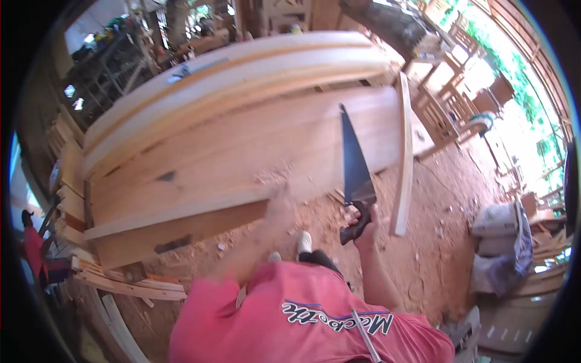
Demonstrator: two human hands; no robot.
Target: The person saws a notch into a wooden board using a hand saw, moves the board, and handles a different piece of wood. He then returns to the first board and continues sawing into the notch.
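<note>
My right hand is closed around the dark handle of a handsaw. The saw's blade points away from me, its tip over the far part of a wide wooden panel. My left hand is at the panel's near edge, beside a small heap of wood shavings. It is blurred and its fingers blend with the wood, so I cannot make out their pose. A long narrow wooden strip leans across the panel's right end, to the right of the saw.
Long thick boards lie behind the panel. Stacked wood pieces are at the left. Shavings cover the dirt floor. Sacks stand at the right, with wooden chair frames farther back.
</note>
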